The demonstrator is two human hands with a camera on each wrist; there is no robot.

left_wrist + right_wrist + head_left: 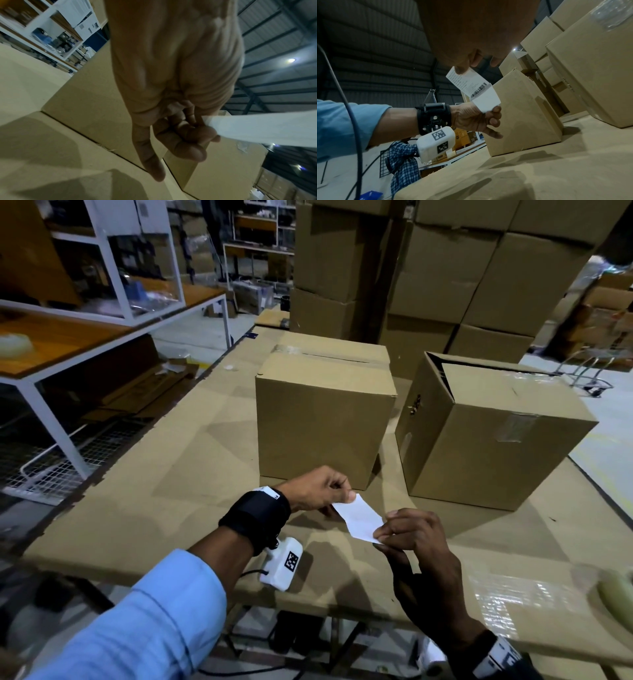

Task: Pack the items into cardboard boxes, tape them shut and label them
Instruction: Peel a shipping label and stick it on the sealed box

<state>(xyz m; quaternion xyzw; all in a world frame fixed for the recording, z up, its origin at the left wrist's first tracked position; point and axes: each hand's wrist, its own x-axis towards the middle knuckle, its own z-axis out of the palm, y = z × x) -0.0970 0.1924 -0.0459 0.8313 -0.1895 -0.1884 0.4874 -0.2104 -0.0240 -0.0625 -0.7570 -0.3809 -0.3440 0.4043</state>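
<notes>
Right hand [416, 537] pinches one end of the label [359, 518]. Left hand [320, 489] pinches the other, above the table [171, 474] before two boxes [323, 419]

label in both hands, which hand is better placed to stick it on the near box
Probably left: the left hand pinches the label end right beside the near box; the right hand holds the end farther back.

Two boxes side by side on the table [144, 508]: closed box [322, 419] left, second box [493, 436] right. Stacked cartons [445, 268] behind. Label [359, 518] held in front.
</notes>
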